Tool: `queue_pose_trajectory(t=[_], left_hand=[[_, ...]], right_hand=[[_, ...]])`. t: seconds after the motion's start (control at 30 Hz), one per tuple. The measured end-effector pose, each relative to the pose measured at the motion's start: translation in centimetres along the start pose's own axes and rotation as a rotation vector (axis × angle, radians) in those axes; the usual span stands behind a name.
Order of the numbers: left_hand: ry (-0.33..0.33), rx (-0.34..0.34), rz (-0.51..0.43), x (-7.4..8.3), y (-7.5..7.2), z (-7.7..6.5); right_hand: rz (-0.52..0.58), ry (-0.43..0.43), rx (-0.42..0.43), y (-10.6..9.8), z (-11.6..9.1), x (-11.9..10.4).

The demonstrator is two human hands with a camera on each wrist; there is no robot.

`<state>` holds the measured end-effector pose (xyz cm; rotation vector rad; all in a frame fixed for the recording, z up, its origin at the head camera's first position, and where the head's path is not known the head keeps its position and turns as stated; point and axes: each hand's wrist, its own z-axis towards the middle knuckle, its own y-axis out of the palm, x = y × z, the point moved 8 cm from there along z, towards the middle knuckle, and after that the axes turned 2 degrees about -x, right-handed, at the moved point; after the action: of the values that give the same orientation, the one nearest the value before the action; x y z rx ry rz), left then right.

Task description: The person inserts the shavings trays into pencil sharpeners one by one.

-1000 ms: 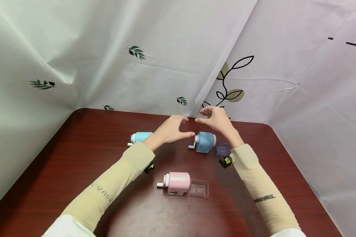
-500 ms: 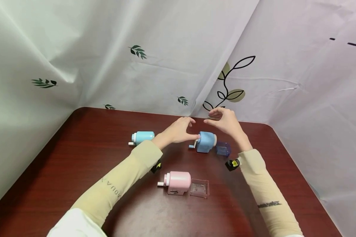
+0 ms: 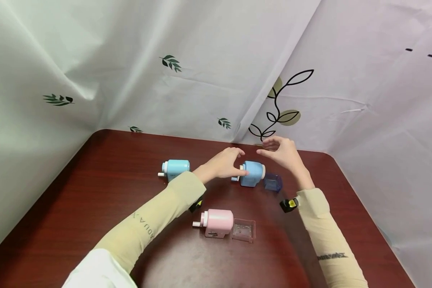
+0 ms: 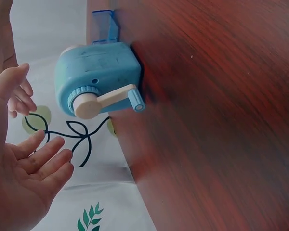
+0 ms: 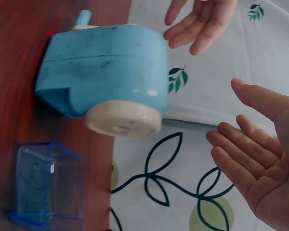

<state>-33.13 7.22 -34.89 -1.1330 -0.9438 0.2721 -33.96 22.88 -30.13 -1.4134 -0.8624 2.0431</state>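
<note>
A blue crank pencil sharpener stands upright at the back of the table, its crank pointing left and a cream disc at its other end. My left hand hovers at the crank side, thumb extended and overlapping the sharpener in the head view; the left wrist view shows a gap. My right hand is held above and right of it, fingers gently bent, holding nothing. Just right of the sharpener lies its clear blue shavings drawer, taken out.
A pink sharpener sits nearer the front, with a clear drawer of shavings beside it. Behind my left sleeve stands a light-blue sharpener, partly covered. White patterned cloth hangs along the table's back edge.
Both hands have shifted right and slightly down in the head view. My left thumb has come in front of the blue sharpener. The sharpeners and drawers have stayed put on the table.
</note>
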Motion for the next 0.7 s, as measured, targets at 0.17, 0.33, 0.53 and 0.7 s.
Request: queue_pose_trajectory(t=[0.17, 0.33, 0.53, 0.7], left_hand=[[0.01, -0.001, -0.007, 0.4, 0.4, 0.4], [0.007, 0.0, 0.008, 0.4, 0.7, 0.9], [0.02, -0.035, 0.04, 0.8, 1.2, 1.4], [0.043, -0.044, 0.064, 1.2, 1.6, 1.7]], right_hand=[[-0.026, 0.017, -0.007, 0.1, -0.8, 1.1], [-0.039, 0.022, -0.016, 0.1, -1.1, 1.9], [-0.042, 0.026, -0.022, 0.0, -1.4, 2.5], [-0.079, 0.061, -0.037, 0.0, -2.0, 3.6]])
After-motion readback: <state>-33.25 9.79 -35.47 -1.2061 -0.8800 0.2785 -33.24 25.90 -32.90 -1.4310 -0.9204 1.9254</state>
